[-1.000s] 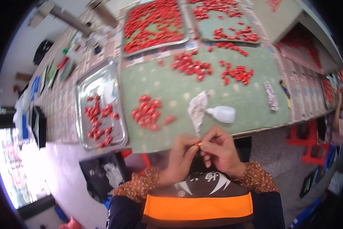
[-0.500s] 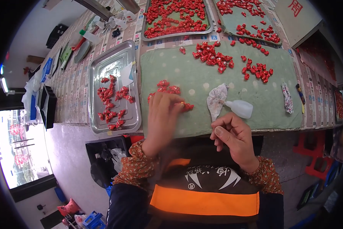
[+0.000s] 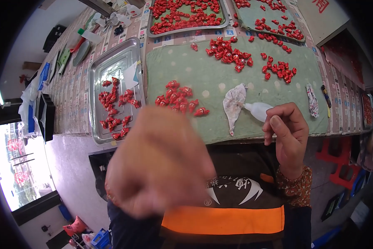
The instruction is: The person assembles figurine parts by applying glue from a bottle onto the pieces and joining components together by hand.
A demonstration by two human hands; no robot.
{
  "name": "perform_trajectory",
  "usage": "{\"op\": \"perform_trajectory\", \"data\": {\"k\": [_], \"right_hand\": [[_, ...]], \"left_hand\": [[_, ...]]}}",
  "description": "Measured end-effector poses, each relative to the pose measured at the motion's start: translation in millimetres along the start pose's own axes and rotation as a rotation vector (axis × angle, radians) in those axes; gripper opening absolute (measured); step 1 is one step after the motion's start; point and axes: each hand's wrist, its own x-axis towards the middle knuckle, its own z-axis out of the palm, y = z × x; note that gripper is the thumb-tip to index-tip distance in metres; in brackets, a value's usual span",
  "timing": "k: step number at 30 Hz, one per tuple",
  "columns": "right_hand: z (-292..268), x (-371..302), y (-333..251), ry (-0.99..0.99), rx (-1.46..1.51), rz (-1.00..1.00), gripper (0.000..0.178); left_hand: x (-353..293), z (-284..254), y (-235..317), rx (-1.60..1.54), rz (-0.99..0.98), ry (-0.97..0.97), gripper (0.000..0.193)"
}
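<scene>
My left hand (image 3: pixel 161 162), raised close above the table's front edge, is smeared by motion; its fingers and anything in them cannot be made out. Just beyond it, a cluster of small glossy red knobbed pieces (image 3: pixel 178 97) lies on the green dotted cloth (image 3: pixel 195 74). My right hand (image 3: pixel 290 137) has its thumb and fingers curled together, overlapping the rounded end of a translucent white squeeze bottle (image 3: pixel 257 111). Whether they touch the bottle or pinch something small is unclear. The bottle's nozzle points left at a crumpled, stained white rag (image 3: pixel 235 103).
A metal tray (image 3: pixel 97 66) with more red pieces stands at left. Behind the cloth are a fuller tray (image 3: pixel 186 29) and a cloth-covered board (image 3: pixel 244 23), both bearing red pieces. Loose red piles (image 3: pixel 228 54) lie on the cloth's far side. A rolled patterned rag (image 3: pixel 312 101) and a knife (image 3: pixel 326 98) lie right.
My left hand has lifted from the red cluster and come up toward me. My right hand has moved right to the bottle's end. The whole view has shifted slightly.
</scene>
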Motion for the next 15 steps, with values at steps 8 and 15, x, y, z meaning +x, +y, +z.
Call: {"op": "perform_trajectory", "data": {"k": [8, 15], "right_hand": [[-23, -3, 14, 0.087, -0.155, -0.087, 0.011], [-36, -6, 23, 0.116, -0.198, -0.096, 0.013]], "left_hand": [[-66, -46, 35, 0.106, 0.146, -0.08, 0.014], [-64, -57, 42, 0.248, 0.287, -0.115, 0.014]]}}
